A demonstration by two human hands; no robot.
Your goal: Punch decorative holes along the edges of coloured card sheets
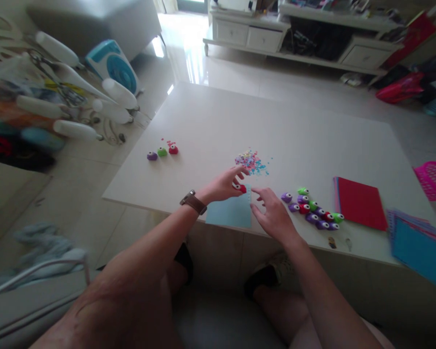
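Note:
My left hand (228, 185), a brown-strapped watch (193, 201) on its wrist, is closed on a small red one-eyed figure (241, 188). Below that hand lies a light blue sheet of paper (228, 213) with a row of small holes along its right edge, at the table's near edge. My right hand (272, 211) is beside this edge, thumb and forefinger apart, the other fingers bent. Whether it touches the sheet I cannot tell. Just beyond both hands is a scatter of tiny coloured paper dots (252, 162).
Several purple, green and red one-eyed figures (312, 208) sit to the right on the white table (294, 126). Beyond them are a red-topped paper stack (361, 203) and blue sheets (417, 247) overhanging the edge. Three more figures (162, 151) stand far left.

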